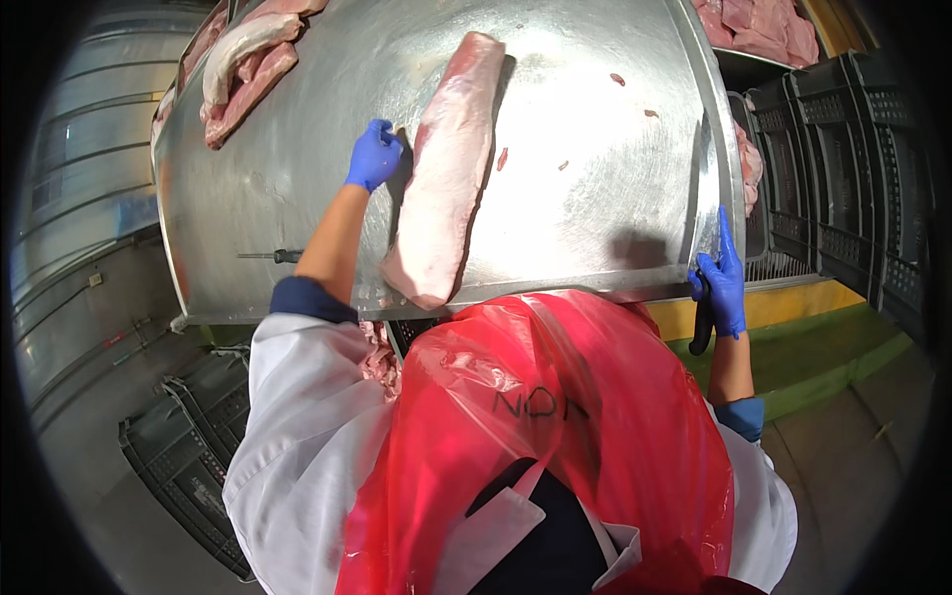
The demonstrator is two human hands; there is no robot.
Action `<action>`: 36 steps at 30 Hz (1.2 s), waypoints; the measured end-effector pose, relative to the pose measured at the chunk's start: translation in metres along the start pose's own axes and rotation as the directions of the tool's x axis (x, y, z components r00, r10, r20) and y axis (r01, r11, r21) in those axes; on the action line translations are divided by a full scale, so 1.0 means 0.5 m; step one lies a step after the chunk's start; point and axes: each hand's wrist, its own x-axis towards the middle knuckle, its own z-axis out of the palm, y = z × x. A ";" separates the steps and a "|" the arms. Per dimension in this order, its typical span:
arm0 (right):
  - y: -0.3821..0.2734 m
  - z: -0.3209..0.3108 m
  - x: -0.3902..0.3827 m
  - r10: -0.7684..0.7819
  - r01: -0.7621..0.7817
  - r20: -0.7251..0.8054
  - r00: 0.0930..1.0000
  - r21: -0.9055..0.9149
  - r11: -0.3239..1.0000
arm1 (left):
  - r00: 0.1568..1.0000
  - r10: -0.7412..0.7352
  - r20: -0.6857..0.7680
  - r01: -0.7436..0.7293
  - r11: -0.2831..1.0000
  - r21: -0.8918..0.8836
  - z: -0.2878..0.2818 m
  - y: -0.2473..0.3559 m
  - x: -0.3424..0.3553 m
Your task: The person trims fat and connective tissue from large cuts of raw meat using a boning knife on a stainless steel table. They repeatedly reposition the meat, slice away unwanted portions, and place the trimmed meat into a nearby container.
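Observation:
A long pale pork loin [446, 178] lies lengthwise on the steel table [585, 218], its near end close to the table's front edge. Beside its left flank is my left hand [376, 157], in a blue glove, fingers curled closed. Whatever those fingers may pinch is hidden. At the table's right edge my right hand [725, 290], also gloved in blue, grips a knife [703, 322] by its black handle. The index finger stretches forward along it, and the bright blade points away from me over the raised rim.
A thin dark-handled tool [286, 256] lies near my left forearm. More meat [248, 84] is piled at the far left. Black crates [843, 169] stand at right, with meat [749, 169] beside the table; another black crate [183, 436] is low left. Small scraps [503, 159] dot the table.

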 end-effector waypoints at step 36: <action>-0.043 0.184 0.261 -0.164 0.217 0.226 0.960 -0.239 0.946 | 0.922 0.364 -0.129 -0.253 0.822 0.510 0.188 0.326 0.048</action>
